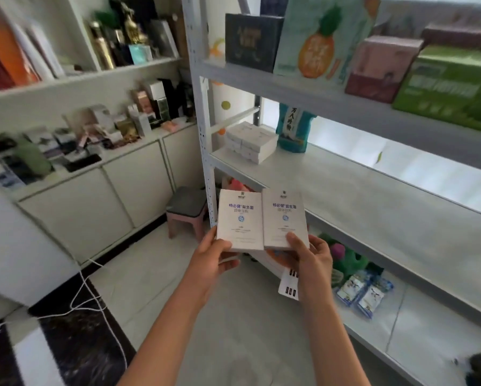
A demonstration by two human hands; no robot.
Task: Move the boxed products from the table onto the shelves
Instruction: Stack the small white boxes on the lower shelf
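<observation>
My left hand (215, 256) grips the bottom edge of a white box with blue print (239, 218). Beside it, my right hand (311, 256) grips a second white box of the same kind (284, 217). Both boxes are held upright, side by side and touching, in front of the metal rack's middle shelf (359, 196). A stack of similar white boxes (250, 142) sits at the far left end of that shelf, next to a teal pouch (293, 128).
The upper shelf (289, 87) carries a dark box, a pineapple box, a pink box and a green box. Packets and a green toy lie on the bottom shelf (373, 324). A pink stool (186, 213) stands by the rack's post. White cabinets with many small boxes are left.
</observation>
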